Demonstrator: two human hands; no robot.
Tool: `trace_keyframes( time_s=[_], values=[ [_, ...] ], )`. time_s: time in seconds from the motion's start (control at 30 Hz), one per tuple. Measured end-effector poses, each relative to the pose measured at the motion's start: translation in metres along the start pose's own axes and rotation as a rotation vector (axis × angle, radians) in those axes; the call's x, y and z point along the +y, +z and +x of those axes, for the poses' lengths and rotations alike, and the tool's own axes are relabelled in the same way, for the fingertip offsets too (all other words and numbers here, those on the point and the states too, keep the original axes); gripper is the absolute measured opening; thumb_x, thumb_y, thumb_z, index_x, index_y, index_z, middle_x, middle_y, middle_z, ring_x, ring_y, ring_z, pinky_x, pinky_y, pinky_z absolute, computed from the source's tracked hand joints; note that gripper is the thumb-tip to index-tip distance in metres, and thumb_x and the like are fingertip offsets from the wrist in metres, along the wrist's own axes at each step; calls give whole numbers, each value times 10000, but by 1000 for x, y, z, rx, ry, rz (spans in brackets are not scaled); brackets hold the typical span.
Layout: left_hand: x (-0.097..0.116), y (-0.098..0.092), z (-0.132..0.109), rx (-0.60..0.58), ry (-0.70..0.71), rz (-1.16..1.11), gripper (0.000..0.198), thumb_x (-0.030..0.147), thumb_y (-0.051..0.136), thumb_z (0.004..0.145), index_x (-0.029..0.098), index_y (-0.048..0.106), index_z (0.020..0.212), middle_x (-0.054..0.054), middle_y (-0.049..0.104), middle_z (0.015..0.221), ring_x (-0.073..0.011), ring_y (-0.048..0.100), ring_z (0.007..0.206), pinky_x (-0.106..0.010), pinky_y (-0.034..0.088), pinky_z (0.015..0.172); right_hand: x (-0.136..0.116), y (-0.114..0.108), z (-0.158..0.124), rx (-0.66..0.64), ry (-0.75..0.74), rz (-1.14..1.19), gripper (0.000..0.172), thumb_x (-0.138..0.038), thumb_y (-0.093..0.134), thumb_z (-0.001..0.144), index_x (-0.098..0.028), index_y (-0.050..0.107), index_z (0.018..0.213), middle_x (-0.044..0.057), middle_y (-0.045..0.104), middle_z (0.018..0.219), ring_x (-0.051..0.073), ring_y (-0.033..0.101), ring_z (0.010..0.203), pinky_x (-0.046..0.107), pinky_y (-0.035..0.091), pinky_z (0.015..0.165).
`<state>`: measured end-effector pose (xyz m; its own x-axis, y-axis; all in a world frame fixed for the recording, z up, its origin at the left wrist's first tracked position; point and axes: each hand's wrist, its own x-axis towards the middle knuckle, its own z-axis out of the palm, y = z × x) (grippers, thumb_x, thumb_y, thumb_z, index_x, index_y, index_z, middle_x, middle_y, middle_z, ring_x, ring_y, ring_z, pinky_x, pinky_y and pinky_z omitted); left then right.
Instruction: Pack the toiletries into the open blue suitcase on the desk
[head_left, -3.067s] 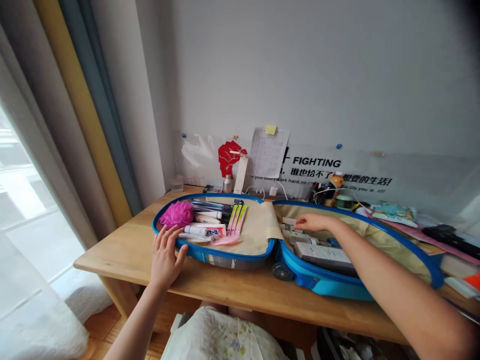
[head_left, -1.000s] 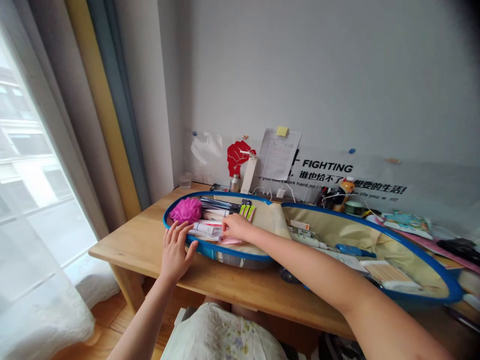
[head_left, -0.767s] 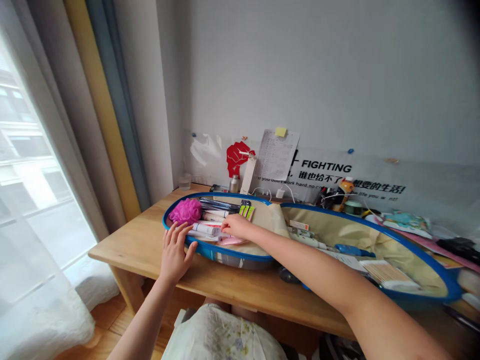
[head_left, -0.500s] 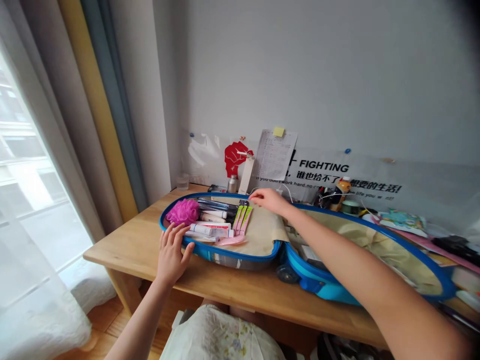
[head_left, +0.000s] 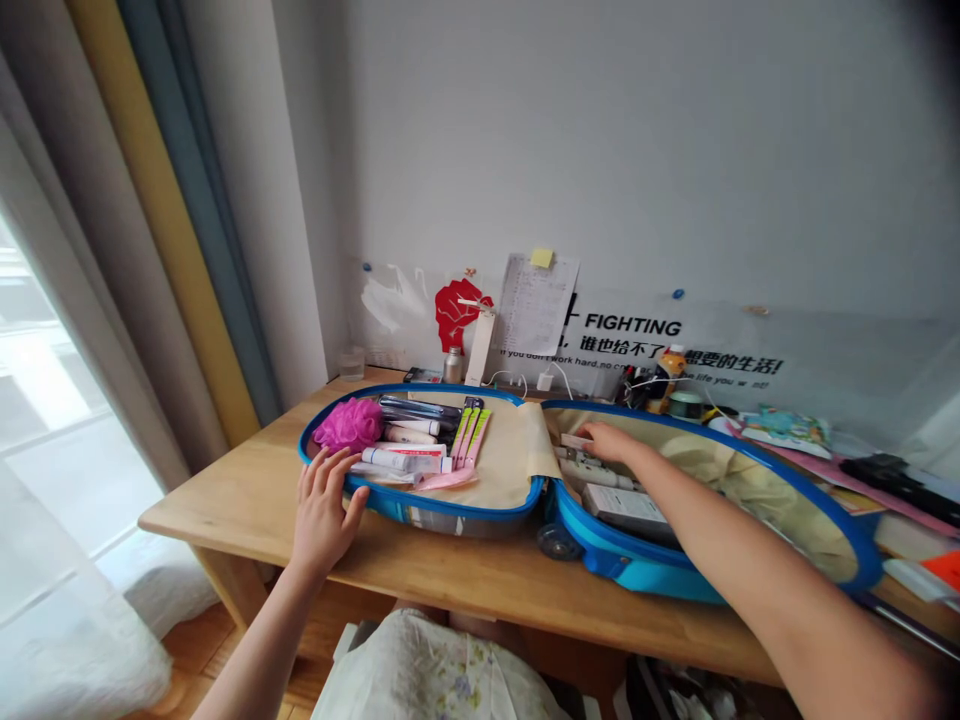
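A blue suitcase [head_left: 541, 488] lies opened flat on the desk, its beige-lined halves side by side. My left hand [head_left: 328, 510] rests on the front rim of the left half, fingers spread and holding nothing. Close to those fingers are a purple bath puff [head_left: 349, 426] and white tubes [head_left: 386, 459]. Pink-and-green packaged sticks [head_left: 471, 438] and a pink item [head_left: 448, 479] lie to their right. Inside the right half, my right hand [head_left: 609, 441] has its fingers closed at a small pale item [head_left: 575, 441], too small to name. Pale tubes [head_left: 600, 473] and a grey-white box [head_left: 628, 508] lie just in front.
The suitcase stands on a wooden desk [head_left: 247, 490] against the wall. Behind it are a silver bottle [head_left: 452, 366], a white charger [head_left: 545, 381] and a bottle with an orange figure [head_left: 667, 375]. Papers and clutter lie right. A curtain [head_left: 112, 200] hangs left.
My right hand has moved right and down, from above the left half's back rim into the right half. My left hand stays on the front rim. The view has shifted slightly.
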<state>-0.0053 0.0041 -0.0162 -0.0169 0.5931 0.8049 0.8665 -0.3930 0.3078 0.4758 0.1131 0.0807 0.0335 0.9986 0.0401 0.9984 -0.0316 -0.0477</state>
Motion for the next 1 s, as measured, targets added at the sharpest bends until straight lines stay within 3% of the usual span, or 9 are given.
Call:
trace_keyframes(
  time_s=[0.3, 0.53, 0.7, 0.87, 1.0],
  values=[
    [3, -2, 2, 21, 23, 14, 414, 452, 404, 940, 212, 543, 1247, -114, 573, 1284, -307, 386, 1336, -521, 276, 1143, 2, 5, 7, -30, 1, -46, 156, -259, 695, 763, -170, 725, 887, 110, 693, 1053, 184, 657, 868, 251, 469, 758],
    [3, -2, 1, 18, 27, 17, 406, 442, 409, 942, 216, 541, 1252, -112, 575, 1283, -300, 400, 1330, -519, 266, 1149, 6, -7, 2, -7, -4, 69, 70, -239, 710, 736, -190, 667, 759, 28, 719, 765, 166, 640, 708, 229, 427, 601],
    [3, -2, 1, 5, 10, 10, 415, 438, 415, 938, 210, 543, 1260, -117, 566, 1304, -300, 391, 1340, -520, 257, 1154, 5, -28, 1, 123, 8, 206, 148, -296, 569, 859, -192, 634, 943, 43, 739, 909, 157, 673, 758, 224, 468, 642],
    [4, -2, 1, 5, 1, -4, 415, 447, 419, 935, 213, 551, 1251, -117, 568, 1297, -299, 392, 1336, -514, 267, 1149, -35, -51, -2, 199, -116, 527, 275, -289, 478, 917, -177, 571, 1151, 86, 710, 1035, 137, 682, 772, 253, 524, 702],
    [5, -3, 2, -3, -7, -8, 413, 444, 426, 930, 216, 551, 1251, -113, 573, 1290, -296, 393, 1335, -515, 262, 1154, -91, -61, -10, -72, -317, 736, 227, -318, 600, 862, -208, 646, 1055, 41, 704, 960, 125, 665, 764, 230, 535, 658]
  ],
)
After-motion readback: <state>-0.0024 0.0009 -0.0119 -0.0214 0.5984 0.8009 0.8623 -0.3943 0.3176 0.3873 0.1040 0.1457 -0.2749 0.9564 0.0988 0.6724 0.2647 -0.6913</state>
